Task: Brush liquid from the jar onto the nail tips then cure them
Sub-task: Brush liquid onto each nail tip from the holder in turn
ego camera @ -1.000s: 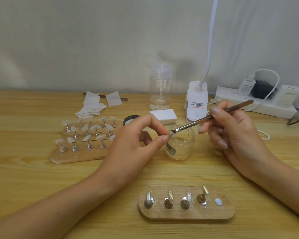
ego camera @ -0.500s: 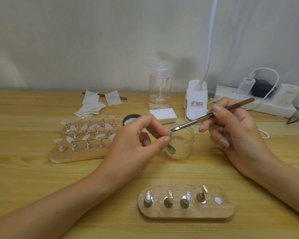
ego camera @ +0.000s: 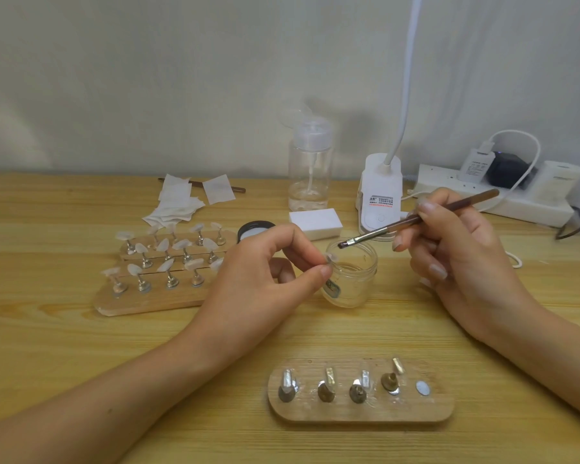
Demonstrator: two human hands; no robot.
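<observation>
One nail tip (ego camera: 331, 257), clear and small, was pinched between the thumb and forefinger of the left hand (ego camera: 262, 279), right at the near-left rim of the jar (ego camera: 352, 279). The one jar stood open on the table (ego camera: 81, 363), its label partly hidden behind the thumb. The right hand (ego camera: 456, 249) gripped one brush (ego camera: 416, 219) pen-fashion. Half a second before, the bristles had lain against the pinched tip; now they sat slightly up and to the right, over the jar's mouth and apart from the tip. Both hands otherwise kept their places.

Nearest the person lay the near stand (ego camera: 362, 415), carrying four metal holders (ego camera: 327, 388) and one bare disc (ego camera: 422, 388); whether clear tips sat on the holders was hard to make out. Left of the jar lay the far stand (ego camera: 148, 303), with mounted tips (ego camera: 166, 264) in three rows: fourteen could be counted, and the left hand covered the rows' right ends. The same hand hid part of one black lid (ego camera: 255, 229).

Farther back stood one white block (ego camera: 315, 224), one pump bottle (ego camera: 310, 169) and one lamp (ego camera: 380, 199), its neck cut off by the top edge. A heap of wipes (ego camera: 178, 202) covered most of a stick (ego camera: 238, 189). One power strip (ego camera: 496, 199) ran along the wall
</observation>
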